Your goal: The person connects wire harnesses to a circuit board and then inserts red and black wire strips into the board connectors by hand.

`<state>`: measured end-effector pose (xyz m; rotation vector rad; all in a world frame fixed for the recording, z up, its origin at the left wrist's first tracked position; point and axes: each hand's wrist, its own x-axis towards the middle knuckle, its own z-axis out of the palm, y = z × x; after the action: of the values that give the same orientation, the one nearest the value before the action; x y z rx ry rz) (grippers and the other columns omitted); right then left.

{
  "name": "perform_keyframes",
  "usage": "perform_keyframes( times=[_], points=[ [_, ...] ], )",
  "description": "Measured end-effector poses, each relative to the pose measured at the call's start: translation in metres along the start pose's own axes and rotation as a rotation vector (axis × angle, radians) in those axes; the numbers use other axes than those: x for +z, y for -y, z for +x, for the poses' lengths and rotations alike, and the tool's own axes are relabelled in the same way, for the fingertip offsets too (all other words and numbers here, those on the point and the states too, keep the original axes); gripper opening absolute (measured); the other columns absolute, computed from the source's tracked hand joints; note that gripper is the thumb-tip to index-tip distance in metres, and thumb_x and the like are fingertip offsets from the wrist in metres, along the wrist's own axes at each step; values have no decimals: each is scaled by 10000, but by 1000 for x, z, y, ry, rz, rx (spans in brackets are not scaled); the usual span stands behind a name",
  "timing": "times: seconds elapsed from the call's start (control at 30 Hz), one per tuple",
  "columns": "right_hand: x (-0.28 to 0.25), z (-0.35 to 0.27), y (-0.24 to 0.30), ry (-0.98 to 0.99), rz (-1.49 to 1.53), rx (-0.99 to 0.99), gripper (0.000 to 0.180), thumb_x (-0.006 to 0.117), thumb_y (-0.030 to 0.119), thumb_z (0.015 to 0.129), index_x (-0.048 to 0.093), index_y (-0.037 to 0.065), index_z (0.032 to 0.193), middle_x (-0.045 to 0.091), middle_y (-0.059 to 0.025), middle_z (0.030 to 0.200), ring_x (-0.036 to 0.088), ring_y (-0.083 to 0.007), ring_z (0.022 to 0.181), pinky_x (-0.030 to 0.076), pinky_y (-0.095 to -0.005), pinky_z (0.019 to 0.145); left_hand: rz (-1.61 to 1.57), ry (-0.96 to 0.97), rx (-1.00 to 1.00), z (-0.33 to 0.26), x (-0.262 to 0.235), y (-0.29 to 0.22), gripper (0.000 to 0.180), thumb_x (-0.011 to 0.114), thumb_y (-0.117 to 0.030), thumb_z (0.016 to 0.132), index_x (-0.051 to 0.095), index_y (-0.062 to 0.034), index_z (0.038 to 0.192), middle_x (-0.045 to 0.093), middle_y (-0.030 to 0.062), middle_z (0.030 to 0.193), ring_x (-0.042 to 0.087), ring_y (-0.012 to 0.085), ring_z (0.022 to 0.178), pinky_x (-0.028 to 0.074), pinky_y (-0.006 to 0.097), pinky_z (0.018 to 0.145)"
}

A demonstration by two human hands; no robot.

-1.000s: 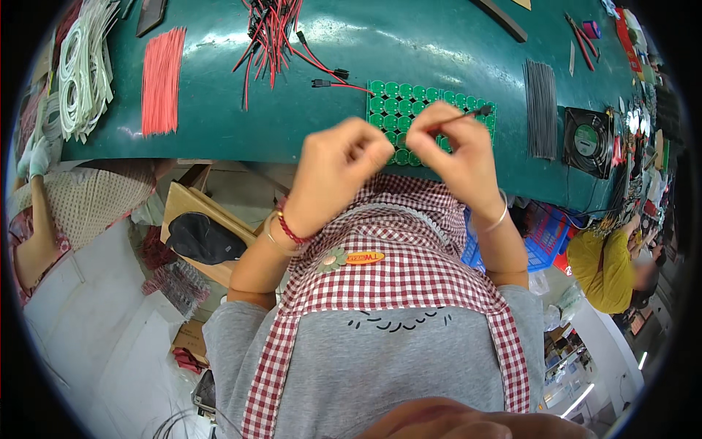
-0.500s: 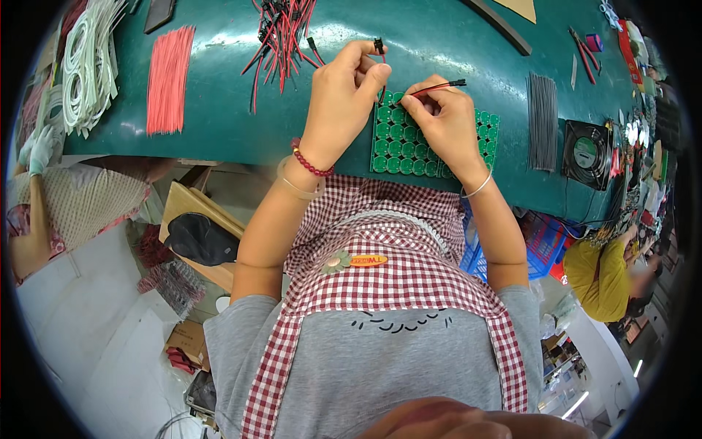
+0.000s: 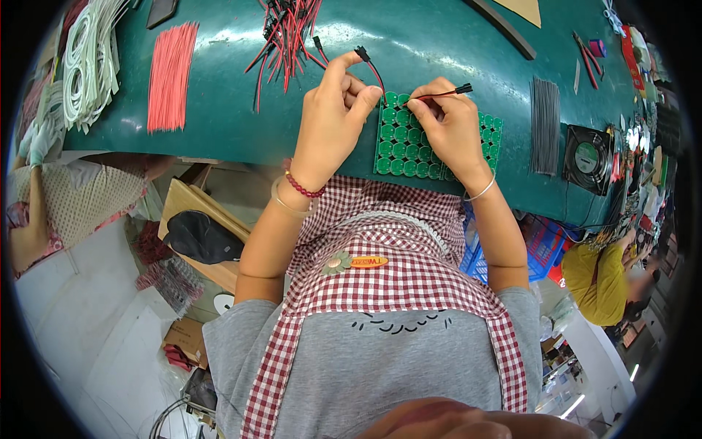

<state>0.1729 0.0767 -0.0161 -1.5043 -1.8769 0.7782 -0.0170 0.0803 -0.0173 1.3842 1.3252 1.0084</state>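
A panel of small round green circuit boards point(image 3: 404, 151) lies at the table's near edge. Above its far left corner, my left hand point(image 3: 327, 132) is closed, thumb against fingers, on a red-and-black wire lead with a black connector point(image 3: 363, 53) standing up past the index finger. My right hand point(image 3: 455, 135) covers part of the panel. It pinches a second red-and-black lead, whose black connector point(image 3: 463, 88) points right. The wire tips near the panel's far row are too small to make out.
Beyond my left hand lies a pile of red-and-black leads point(image 3: 289, 33). Red wires point(image 3: 172, 77) are bundled at left, near white coiled cords point(image 3: 89, 66). Dark wires point(image 3: 545, 124), a black fan point(image 3: 587, 157) and red-handled pliers point(image 3: 587, 58) lie at right. A gloved co-worker's hand point(image 3: 42, 143) shows far left.
My left hand has shifted slightly left and down, and its lead's connector now leans left. My right hand stays over the panel, its lead pinched with the connector slightly lower.
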Motion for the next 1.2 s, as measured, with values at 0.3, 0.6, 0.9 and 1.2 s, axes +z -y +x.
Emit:
perform_keyframes(
  times=[0.3, 0.6, 0.9, 1.2],
  points=[
    [0, -1, 1, 17, 32, -25, 63, 688, 59, 814, 653, 19, 849, 574, -64, 743, 571, -173, 577, 452, -285, 546, -23, -14, 18, -4, -1, -1, 402, 654, -103, 883, 500, 50, 1221, 607, 70, 700, 558, 108, 573, 463, 255, 553],
    [-2, 1, 2, 46, 53, -83, 58, 686, 44, 807, 644, 26, 842, 586, -55, 772, 586, -174, 594, 460, -285, 549, -77, -21, -10, -9, -4, 7, 425, 652, -117, 907, 489, 52, 1261, 558, -1, 712, 478, 37, 585, 397, 193, 522],
    [-2, 11, 8, 93, -16, 108, 116, 653, 125, 789, 649, 14, 822, 624, -93, 741, 605, -213, 612, 478, -323, 592, 816, -134, 375, 14, -18, 11, 240, 658, -48, 784, 638, -82, 1021, 555, 68, 1030, 510, 275, 972, 461, 371, 767],
    [-5, 20, 11, 219, -43, 206, 167, 627, 169, 771, 626, 3, 788, 622, -116, 671, 605, -276, 613, 485, -380, 617, 751, -131, 495, 20, -27, 14, 108, 657, -51, 787, 611, -72, 882, 584, 71, 970, 508, 272, 930, 429, 380, 805]
  ],
)
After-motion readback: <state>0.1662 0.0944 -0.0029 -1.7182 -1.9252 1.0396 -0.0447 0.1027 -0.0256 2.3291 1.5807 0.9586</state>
